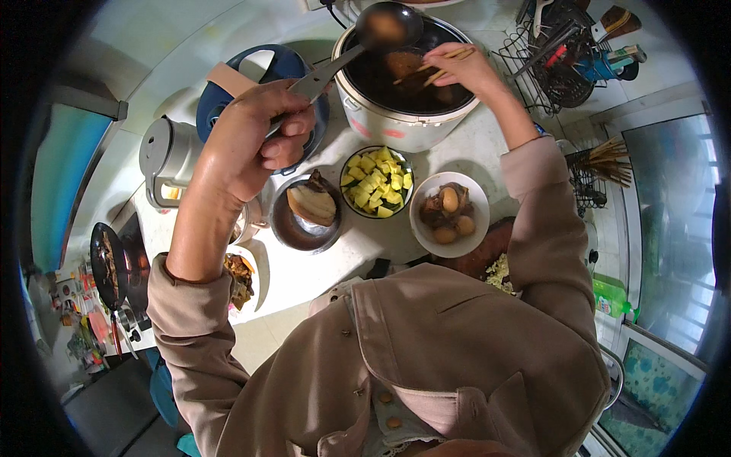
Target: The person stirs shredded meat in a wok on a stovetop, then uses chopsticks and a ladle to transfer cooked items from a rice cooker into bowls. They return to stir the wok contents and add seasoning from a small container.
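Note:
My left hand point(257, 137) grips the handle of a metal ladle point(328, 74), whose blurred bowl is raised over the far rim of a white rice cooker point(377, 123). Food shows in the ladle's bowl, too blurred to name. In my right hand point(465, 71) is a pair of wooden chopsticks point(434, 79), tips down in the cooker's dark pot. Brown pieces sit in dark liquid there. Nearer me are a bowl of diced yellow food point(374, 177), a metal bowl point(280, 225) with a slab of fatty meat point(311, 207), and a white bowl point(420, 237) of brown eggs and meat.
A blue rounded appliance point(220, 94) and a grey lidded jug point(165, 148) stand left. At far left is a wok point(105, 274). Wire racks with utensils point(562, 63) and chopsticks point(608, 157) line the right. Chopped pale food point(498, 273) lies near my right sleeve.

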`<action>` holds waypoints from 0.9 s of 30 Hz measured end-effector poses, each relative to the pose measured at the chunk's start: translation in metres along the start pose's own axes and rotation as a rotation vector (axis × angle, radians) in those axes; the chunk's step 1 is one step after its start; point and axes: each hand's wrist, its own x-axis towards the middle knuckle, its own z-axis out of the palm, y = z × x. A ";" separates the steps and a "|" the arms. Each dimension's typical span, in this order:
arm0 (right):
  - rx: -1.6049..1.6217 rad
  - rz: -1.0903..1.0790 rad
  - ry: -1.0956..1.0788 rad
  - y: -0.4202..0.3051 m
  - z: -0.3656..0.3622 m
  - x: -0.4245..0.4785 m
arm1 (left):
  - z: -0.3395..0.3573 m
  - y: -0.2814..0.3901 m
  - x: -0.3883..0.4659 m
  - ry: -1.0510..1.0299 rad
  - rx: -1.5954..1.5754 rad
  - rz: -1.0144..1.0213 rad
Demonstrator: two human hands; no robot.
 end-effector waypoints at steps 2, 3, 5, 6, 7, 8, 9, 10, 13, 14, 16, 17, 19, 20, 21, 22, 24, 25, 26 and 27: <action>-0.101 -0.050 0.082 -0.001 -0.018 0.001 | -0.003 -0.003 0.001 0.005 -0.006 -0.018; -0.158 -0.083 0.120 0.000 -0.025 0.002 | -0.004 -0.005 0.001 0.008 -0.007 -0.027; -0.214 -0.110 0.168 0.004 -0.035 0.007 | -0.006 -0.009 0.002 0.013 -0.015 -0.035; -0.241 -0.123 0.193 0.005 -0.037 0.009 | -0.006 -0.010 0.003 0.015 -0.019 -0.039; -0.252 -0.125 0.201 0.008 -0.038 0.011 | -0.006 -0.011 0.004 0.015 -0.012 -0.041; -0.262 -0.127 0.209 0.010 -0.039 0.012 | -0.005 -0.012 0.004 0.014 -0.004 -0.043; -0.271 -0.129 0.213 0.009 -0.038 0.012 | -0.005 -0.012 0.004 0.017 0.003 -0.046; -0.278 -0.139 0.215 0.009 -0.037 0.011 | -0.005 -0.014 0.005 0.015 0.002 -0.049; -0.310 -0.172 0.226 0.009 -0.035 0.010 | -0.006 -0.016 0.007 0.017 0.004 -0.055; -0.328 -0.186 0.231 0.011 -0.035 0.011 | -0.004 -0.016 0.007 0.024 0.009 -0.055; -0.361 -0.205 0.241 0.015 -0.034 0.013 | -0.003 -0.016 0.007 0.034 0.013 -0.060; -0.376 -0.211 0.245 0.017 -0.033 0.014 | -0.003 -0.017 0.007 0.035 0.011 -0.065; -0.376 -0.220 0.258 0.017 -0.029 0.015 | -0.003 -0.020 0.008 0.044 0.011 -0.071; -0.362 -0.222 0.268 0.017 -0.027 0.015 | -0.003 -0.020 0.009 0.049 0.014 -0.074; -0.347 -0.223 0.277 0.018 -0.027 0.015 | -0.002 -0.021 0.009 0.055 0.018 -0.077; -0.348 -0.249 0.287 0.019 -0.027 0.015 | -0.002 -0.022 0.010 0.065 0.007 -0.080; -0.350 -0.302 0.304 0.020 -0.027 0.014 | -0.001 -0.025 0.012 0.087 -0.015 -0.086; -0.344 -0.309 0.310 0.019 -0.028 0.013 | -0.002 -0.027 0.013 0.085 -0.012 -0.091; -0.338 -0.315 0.315 0.018 -0.029 0.011 | -0.003 -0.028 0.015 0.084 -0.009 -0.097; -0.333 -0.322 0.320 0.017 -0.031 0.010 | -0.005 -0.031 0.018 0.083 -0.007 -0.101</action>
